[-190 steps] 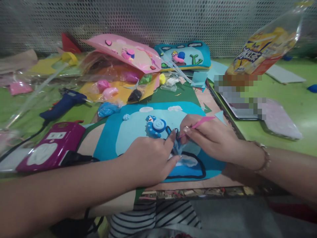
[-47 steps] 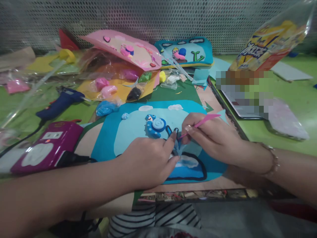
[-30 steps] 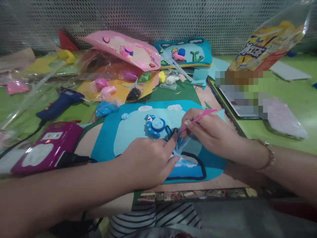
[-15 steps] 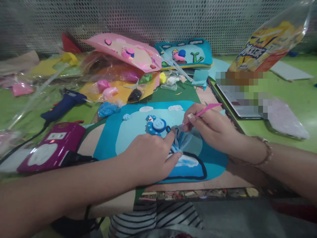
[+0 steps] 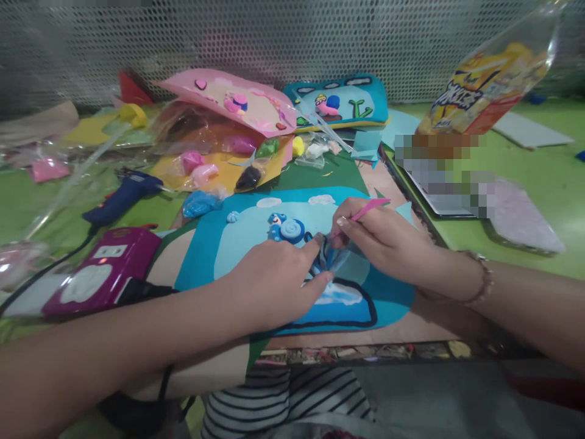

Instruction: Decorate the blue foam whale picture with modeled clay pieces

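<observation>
A blue card (image 5: 201, 244) lies in front of me with a blue clay snail (image 5: 289, 230) and white clay clouds (image 5: 269, 203) on it. Low on the card is a blue-and-white clay patch (image 5: 342, 302) edged in black. My left hand (image 5: 278, 277) rests on the card, its thumb and forefinger spread around a blue-and-black clay piece (image 5: 325, 261). My right hand (image 5: 372, 235) grips a pink modelling tool (image 5: 368, 208) and works close beside that clay. The tool's working tip is partly hidden by the fingers.
A blue glue gun (image 5: 123, 195) and a magenta power socket box (image 5: 103, 268) lie at left. Behind are bagged clay lumps (image 5: 249, 177), a pink decorated card (image 5: 228, 97) and a teal one (image 5: 342, 103). A snack bag (image 5: 479, 91) stands at right, near a tablet-like device (image 5: 445, 198).
My right hand has shifted slightly and the pink tool's upper end has dipped toward it. My left hand keeps nearly the same place on the card. The view has moved a little.
</observation>
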`<state>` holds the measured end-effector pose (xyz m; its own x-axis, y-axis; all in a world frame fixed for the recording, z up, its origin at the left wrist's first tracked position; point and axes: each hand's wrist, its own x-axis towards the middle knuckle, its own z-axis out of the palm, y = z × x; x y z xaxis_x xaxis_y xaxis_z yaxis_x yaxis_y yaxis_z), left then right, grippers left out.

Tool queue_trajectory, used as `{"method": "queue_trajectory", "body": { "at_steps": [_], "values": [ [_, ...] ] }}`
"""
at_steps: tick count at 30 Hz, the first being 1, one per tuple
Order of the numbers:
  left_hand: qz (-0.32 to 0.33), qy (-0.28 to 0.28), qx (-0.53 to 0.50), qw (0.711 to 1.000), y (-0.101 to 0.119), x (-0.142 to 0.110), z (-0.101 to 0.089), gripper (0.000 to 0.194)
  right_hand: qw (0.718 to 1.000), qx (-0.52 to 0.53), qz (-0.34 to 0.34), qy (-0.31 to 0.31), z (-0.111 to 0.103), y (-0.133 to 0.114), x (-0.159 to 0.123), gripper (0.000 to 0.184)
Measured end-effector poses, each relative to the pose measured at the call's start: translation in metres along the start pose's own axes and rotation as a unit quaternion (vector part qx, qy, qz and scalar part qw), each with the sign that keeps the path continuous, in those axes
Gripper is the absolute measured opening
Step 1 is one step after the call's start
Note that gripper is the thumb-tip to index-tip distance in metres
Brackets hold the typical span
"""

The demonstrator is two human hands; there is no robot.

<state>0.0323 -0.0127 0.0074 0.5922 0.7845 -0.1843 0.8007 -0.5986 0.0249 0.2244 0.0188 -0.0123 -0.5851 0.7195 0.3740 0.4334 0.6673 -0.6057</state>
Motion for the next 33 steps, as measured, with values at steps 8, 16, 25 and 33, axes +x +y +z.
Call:
{"method": "queue_trajectory", "body": {
  "at_steps": [8, 16, 25, 33],
  "values": [
    [0.000, 0.026, 0.028, 0.999, 0.000, -0.002, 0.006, 0.059, 1.000, 0.011, 0.012, 0.022, -0.001, 0.000, 0.001, 0.022],
    [0.032, 0.052, 0.042, 0.997, 0.000, -0.007, 0.016, 0.059, 1.000, -0.020, -0.005, 0.002, 0.000, -0.002, 0.000, 0.022],
    [0.040, 0.055, 0.051, 0.996, -0.001, -0.008, 0.016, 0.059, 1.000, -0.002, 0.007, 0.028, 0.000, -0.002, 0.000, 0.021],
    [0.051, 0.047, 0.067, 0.995, 0.001, -0.008, 0.014, 0.062, 0.999, -0.021, 0.007, 0.042, -0.001, -0.005, 0.000, 0.024]
  ]
}}
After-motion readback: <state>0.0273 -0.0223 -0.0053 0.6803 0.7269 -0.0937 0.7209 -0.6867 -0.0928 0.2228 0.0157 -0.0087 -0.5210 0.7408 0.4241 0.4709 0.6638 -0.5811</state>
